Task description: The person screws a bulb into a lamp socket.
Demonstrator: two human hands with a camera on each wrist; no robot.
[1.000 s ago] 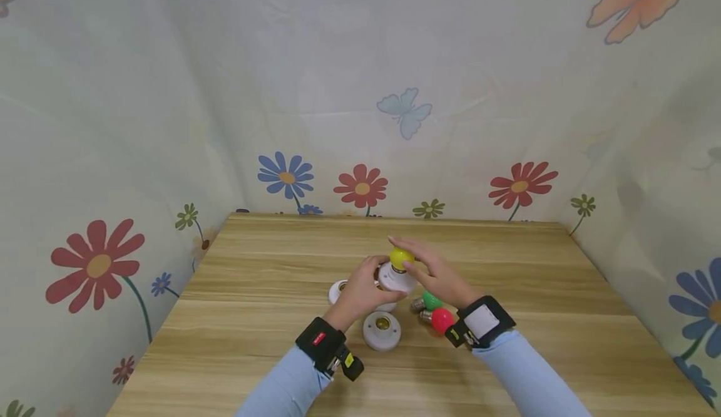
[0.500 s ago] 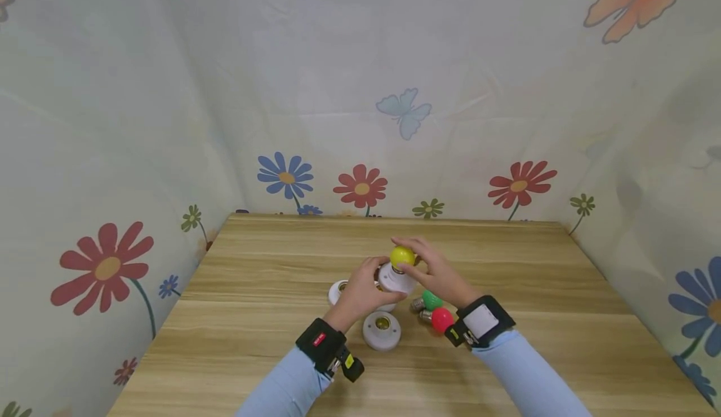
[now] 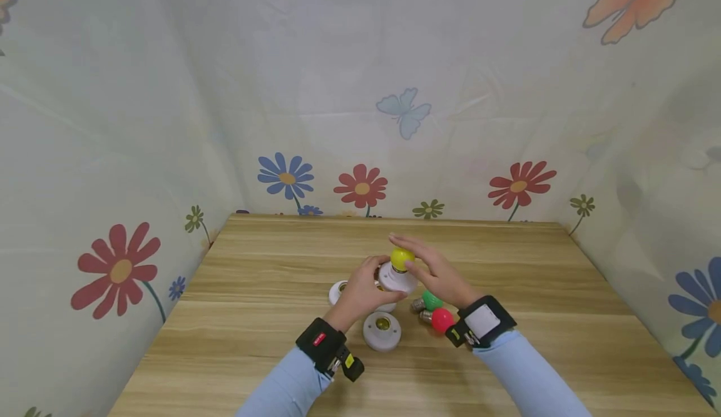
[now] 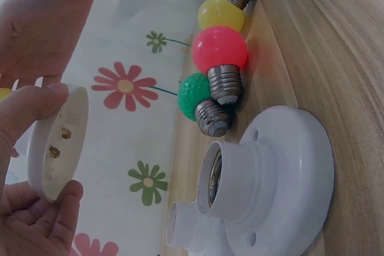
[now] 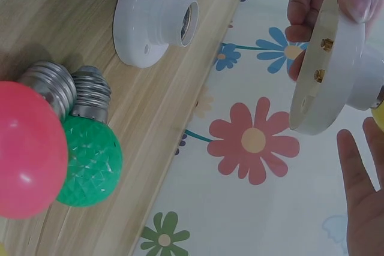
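Left hand (image 3: 359, 288) pinches white socket (image 3: 397, 279); above it, right hand (image 3: 442, 274) spreads beside yellow bulb (image 3: 400, 258), probably light, slick, brittle; best held mid-globe.

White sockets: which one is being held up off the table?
The socket gripped by the left hand, with a yellow bulb at its mouth. The other sockets in view rest on the table.
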